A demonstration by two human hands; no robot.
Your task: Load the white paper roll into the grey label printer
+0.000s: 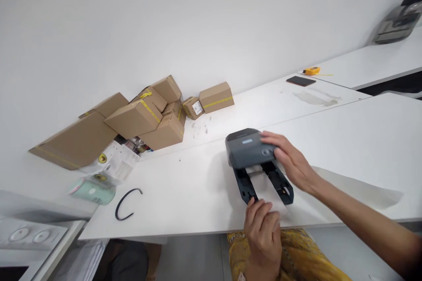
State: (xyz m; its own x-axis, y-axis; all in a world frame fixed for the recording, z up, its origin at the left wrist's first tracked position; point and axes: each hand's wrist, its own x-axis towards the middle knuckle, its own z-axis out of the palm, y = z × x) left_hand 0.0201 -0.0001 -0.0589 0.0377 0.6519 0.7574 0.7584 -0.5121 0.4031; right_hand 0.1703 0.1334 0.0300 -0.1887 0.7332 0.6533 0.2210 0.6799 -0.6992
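on white table (184, 193), left hand (263, 230) pinches paper (264, 188) in printer (243, 185), right hand (293, 162) holds lid (245, 153).

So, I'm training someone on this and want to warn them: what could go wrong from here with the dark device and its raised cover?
If the right hand slips, the cover might drop toward the left hand, which is at the front of the base. The white strip runs between the base's sides toward that hand, so a crooked pull could skew it.
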